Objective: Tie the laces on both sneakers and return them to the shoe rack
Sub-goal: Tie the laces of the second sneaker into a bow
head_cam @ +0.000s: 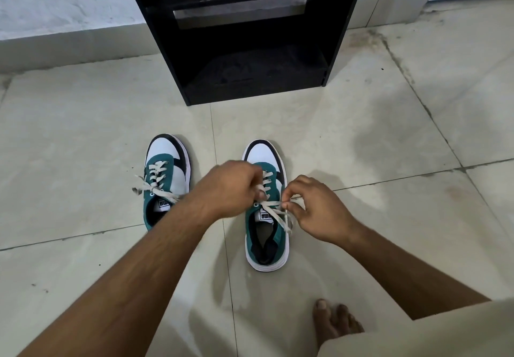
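I'm looking down at both sneakers sitting toe-first toward the black shoe rack (pixel 244 36), with open tile floor (pixel 83 134) all around them. The left sneaker (pixel 166 173) is sitting with its laces already knotted. I'm working over the right sneaker (pixel 265 217): my left hand (pixel 230 187) is clenching around a lace up near the eyelets, my right hand (pixel 314 212) is pinching the other lace (pixel 274 205) and pulling it sideways. A wide strip of bare floor is separating the toes from the rack's bottom edge. My bare foot (pixel 333 320) is resting well behind the shoe.
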